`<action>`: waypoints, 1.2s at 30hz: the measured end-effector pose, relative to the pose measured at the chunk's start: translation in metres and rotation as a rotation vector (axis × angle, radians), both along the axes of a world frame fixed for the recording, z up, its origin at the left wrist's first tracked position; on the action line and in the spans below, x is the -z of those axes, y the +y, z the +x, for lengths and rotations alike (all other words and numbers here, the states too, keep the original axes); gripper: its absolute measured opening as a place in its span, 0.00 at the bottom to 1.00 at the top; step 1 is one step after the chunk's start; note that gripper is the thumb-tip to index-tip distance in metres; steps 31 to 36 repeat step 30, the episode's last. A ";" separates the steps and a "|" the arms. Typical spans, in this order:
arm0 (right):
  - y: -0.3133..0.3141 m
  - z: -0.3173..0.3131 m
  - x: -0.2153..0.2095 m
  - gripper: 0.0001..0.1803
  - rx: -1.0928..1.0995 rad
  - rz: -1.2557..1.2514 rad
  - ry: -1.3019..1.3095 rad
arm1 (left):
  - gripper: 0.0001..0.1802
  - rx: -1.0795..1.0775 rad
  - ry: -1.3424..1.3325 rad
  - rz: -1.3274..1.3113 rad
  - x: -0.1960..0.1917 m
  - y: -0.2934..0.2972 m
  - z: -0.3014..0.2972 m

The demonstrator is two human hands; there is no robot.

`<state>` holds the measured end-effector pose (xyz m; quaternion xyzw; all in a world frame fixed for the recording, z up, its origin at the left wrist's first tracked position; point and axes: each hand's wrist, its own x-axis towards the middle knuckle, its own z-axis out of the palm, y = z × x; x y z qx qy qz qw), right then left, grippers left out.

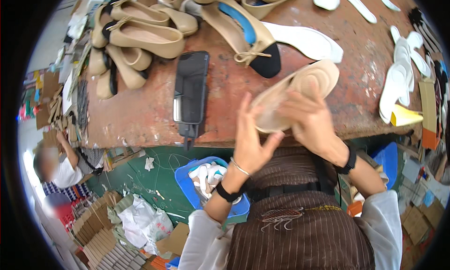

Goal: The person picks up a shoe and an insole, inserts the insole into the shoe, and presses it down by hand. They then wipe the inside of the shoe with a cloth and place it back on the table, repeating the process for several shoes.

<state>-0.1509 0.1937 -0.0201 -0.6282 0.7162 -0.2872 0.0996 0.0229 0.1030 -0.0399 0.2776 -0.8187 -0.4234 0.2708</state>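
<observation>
A beige cushioned insole with a ringed heel pad is at the front edge of the table, in front of me. My right hand is on it, its fingers bent over the surface and somewhat blurred by motion. At the insole's other end is my left hand, with fingers stretched and thumb well apart. Its fingertips are close to the insole's edge; whether they touch is unclear. Just beyond lies a beige flat shoe with a black toe, a bow and a blue inside. Beside that shoe rests a white insole.
Several beige flats are piled at the far left, near a black phone on the reddish table. White insoles lie at the right. Below stands a blue bin with scraps. Another person is at the left.
</observation>
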 end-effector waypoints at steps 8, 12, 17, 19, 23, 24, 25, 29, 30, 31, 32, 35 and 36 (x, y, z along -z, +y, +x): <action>0.028 -0.004 -0.052 0.13 0.563 -0.197 -0.523 | 0.47 -0.619 -0.351 -0.496 -0.048 -0.063 0.068; -0.003 0.047 -0.057 0.21 0.015 0.044 -1.614 | 0.50 -0.534 -0.367 -0.204 -0.020 -0.079 0.092; -0.073 0.115 -0.020 0.33 0.203 0.132 -1.828 | 0.46 -0.768 -0.487 -0.129 -0.020 -0.042 0.055; -0.103 0.115 -0.009 0.35 0.457 0.074 -1.606 | 0.44 -0.800 -0.446 -0.071 -0.021 -0.026 0.052; -0.122 0.116 0.004 0.30 0.419 0.191 -1.798 | 0.43 -0.791 -0.367 -0.024 -0.020 -0.010 0.060; -0.126 0.116 0.006 0.27 0.428 0.159 -1.809 | 0.43 -0.772 -0.342 0.035 -0.021 -0.010 0.060; -0.128 0.116 0.008 0.25 0.438 0.126 -1.819 | 0.48 -0.742 -0.353 0.044 -0.019 -0.013 0.062; -0.134 0.111 0.001 0.19 0.461 0.149 -1.895 | 0.61 -0.610 -0.417 -0.051 -0.018 -0.025 0.061; -0.136 0.111 0.000 0.20 0.457 0.167 -1.901 | 0.60 -0.611 -0.388 0.073 -0.024 -0.025 0.058; -0.136 0.111 0.000 0.20 0.457 0.167 -1.901 | 0.60 -0.611 -0.388 0.073 -0.024 -0.025 0.058; -0.136 0.111 0.000 0.20 0.457 0.167 -1.901 | 0.60 -0.611 -0.388 0.073 -0.024 -0.025 0.058; -0.136 0.111 0.000 0.20 0.457 0.167 -1.901 | 0.60 -0.611 -0.388 0.073 -0.024 -0.025 0.058; -0.136 0.111 0.000 0.20 0.457 0.167 -1.901 | 0.60 -0.611 -0.388 0.073 -0.024 -0.025 0.058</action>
